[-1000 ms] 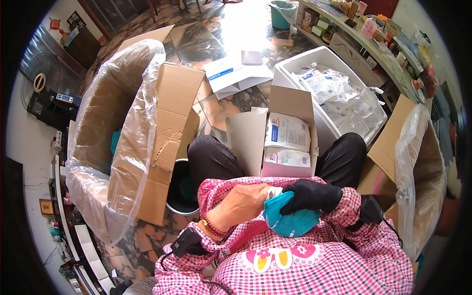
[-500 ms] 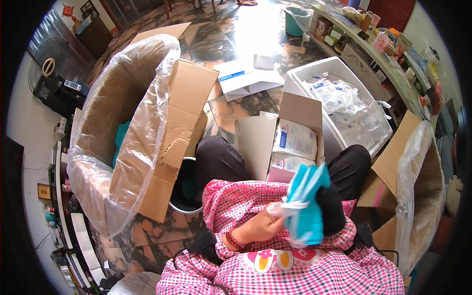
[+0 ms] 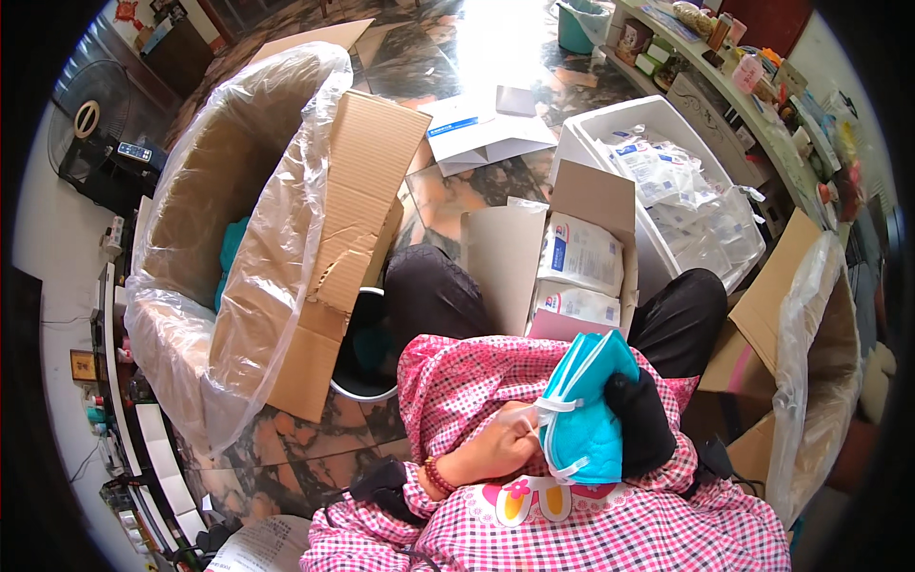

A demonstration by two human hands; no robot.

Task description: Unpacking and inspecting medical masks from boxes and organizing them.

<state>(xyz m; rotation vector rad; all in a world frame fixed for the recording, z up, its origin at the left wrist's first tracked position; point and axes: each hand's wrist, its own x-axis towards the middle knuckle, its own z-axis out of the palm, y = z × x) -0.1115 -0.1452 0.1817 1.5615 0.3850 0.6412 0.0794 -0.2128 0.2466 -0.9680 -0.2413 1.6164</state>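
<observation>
Gripping the white straps [image 3: 560, 405] at the near-left edge of a teal face mask [image 3: 593, 440], the bare left hand [image 3: 496, 446] has its fingers curled tightly together, with the mask just to the right of its knuckles. A beaded bracelet [image 3: 437, 477] circles that wrist. The mask stands tilted upright between the two hands, its strapped side toward the left hand and its upper tip leaning to the right; whether it is one mask or several layered together, I cannot tell. The black-gloved right hand [image 3: 648, 419] lies against the mask's right side and partly behind it. Its fingers are mostly hidden there, so I cannot tell whether they are clamped on it.

The mask is in front of the person's pink checked garment [image 3: 456, 374], above the lap. Just beyond it, between the knees, an open carton [image 3: 591, 191] holds white printed packs [image 3: 583, 252]. To the right of that carton, a white foam box [image 3: 576, 141] is filled with flat packets [image 3: 667, 179]. On the person's left, a large cardboard box [image 3: 372, 195] has a clear plastic liner [image 3: 191, 329], with teal material showing inside, and a dark bucket [image 3: 367, 395] with a pale rim is beside it. Another lined cardboard box [image 3: 783, 259] is on the right.
</observation>
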